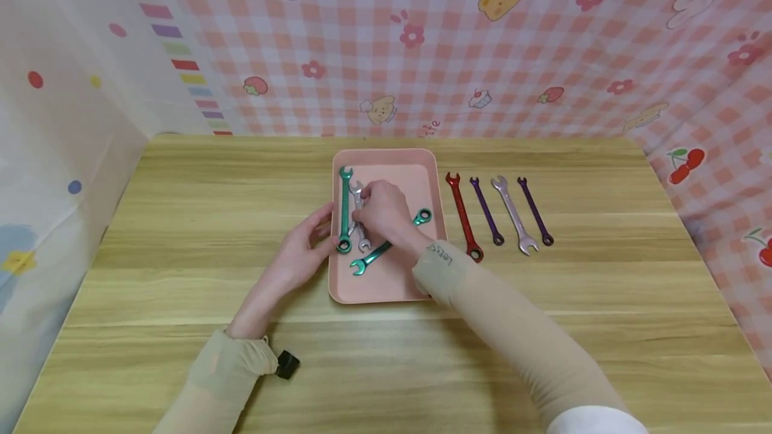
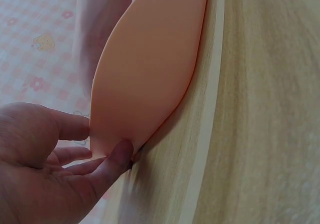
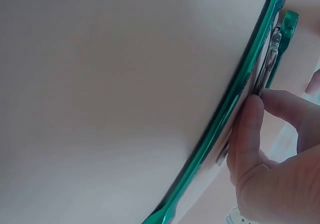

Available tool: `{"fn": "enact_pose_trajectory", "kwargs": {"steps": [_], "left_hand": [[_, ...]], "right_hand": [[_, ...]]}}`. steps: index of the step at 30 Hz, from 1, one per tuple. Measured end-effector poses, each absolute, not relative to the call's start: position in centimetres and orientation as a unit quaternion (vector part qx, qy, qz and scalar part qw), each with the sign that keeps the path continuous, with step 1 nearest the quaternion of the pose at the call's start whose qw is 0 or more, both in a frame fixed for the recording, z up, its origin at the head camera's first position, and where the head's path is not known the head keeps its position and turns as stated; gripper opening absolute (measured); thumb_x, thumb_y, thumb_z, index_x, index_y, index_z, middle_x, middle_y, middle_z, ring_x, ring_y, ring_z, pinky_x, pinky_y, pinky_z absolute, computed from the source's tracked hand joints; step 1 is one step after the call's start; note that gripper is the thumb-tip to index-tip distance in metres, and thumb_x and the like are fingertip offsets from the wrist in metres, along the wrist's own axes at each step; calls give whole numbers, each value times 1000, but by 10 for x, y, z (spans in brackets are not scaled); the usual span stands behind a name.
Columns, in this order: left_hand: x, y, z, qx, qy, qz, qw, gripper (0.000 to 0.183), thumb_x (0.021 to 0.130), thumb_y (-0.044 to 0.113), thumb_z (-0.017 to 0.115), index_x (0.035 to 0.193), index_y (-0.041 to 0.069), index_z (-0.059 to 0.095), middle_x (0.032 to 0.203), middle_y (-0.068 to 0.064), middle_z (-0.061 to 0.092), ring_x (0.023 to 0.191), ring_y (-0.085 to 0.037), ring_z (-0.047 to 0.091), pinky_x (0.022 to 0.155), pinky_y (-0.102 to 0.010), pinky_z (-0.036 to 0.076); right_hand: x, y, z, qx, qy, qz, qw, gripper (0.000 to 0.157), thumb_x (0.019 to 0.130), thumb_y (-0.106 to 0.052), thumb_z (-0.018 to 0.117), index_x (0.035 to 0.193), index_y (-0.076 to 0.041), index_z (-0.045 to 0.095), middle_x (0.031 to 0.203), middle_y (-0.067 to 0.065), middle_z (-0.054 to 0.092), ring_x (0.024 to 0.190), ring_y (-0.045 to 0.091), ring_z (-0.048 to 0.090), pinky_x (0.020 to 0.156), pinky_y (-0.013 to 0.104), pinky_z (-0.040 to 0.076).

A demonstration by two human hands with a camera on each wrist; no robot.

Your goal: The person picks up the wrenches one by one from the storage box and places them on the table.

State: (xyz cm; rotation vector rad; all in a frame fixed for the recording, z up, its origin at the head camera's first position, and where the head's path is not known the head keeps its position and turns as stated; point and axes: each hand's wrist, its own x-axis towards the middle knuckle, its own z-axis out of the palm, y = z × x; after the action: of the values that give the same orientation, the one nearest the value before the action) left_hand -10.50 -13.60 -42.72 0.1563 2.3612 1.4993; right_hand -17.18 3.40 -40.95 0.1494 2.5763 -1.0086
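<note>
A pink tray (image 1: 392, 286) stands on the wooden table. Inside its left part my right hand (image 1: 386, 209) pinches a silver wrench (image 3: 270, 61) between thumb and fingers, hiding part of it. A green wrench (image 1: 345, 209) lies upright in view along the tray's left wall, left of the silver metal. Another green wrench (image 1: 375, 254) slants across the tray beneath my right wrist, its ring end to the upper right. At the tray's left side, my left hand (image 1: 298, 256) touches the outer wall with extended fingers, as the left wrist view also shows.
Right of the tray, a red wrench (image 1: 462, 216), a purple wrench (image 1: 486, 211), a larger silver wrench (image 1: 512, 211) and another purple wrench (image 1: 535, 211) lie in a row. A patterned cloth (image 1: 362, 32) hangs behind the table (image 1: 199, 233).
</note>
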Motion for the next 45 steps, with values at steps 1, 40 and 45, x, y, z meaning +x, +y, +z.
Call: {"fn": "enact_pose_trajectory", "kwargs": {"steps": [1,40,45], "left_hand": [[-105,-136,-427,56,831,528,167,66,107,6,53,167,9,26,167,-24,41,151,-40,48,124,-50,46],[-103,-136,-422,47,845,506,168,65,108,12,54,167,10,28,167,-21,42,151,-39,49,127,-51,42],[-104,-136,-424,48,844,508,167,65,107,11,55,166,9,29,166,-22,43,151,-39,49,127,-51,42]], "right_hand": [[-172,34,-410,57,912,-362,185,32,94,-14,78,123,-6,70,100,7,73,79,15,68,54,17,51],[-181,92,-380,83,751,-616,225,35,103,-10,65,136,2,66,105,15,75,77,11,70,83,29,66],[-179,116,-373,102,733,-637,216,37,103,-10,65,138,4,62,103,9,75,79,6,71,86,27,66]]}}
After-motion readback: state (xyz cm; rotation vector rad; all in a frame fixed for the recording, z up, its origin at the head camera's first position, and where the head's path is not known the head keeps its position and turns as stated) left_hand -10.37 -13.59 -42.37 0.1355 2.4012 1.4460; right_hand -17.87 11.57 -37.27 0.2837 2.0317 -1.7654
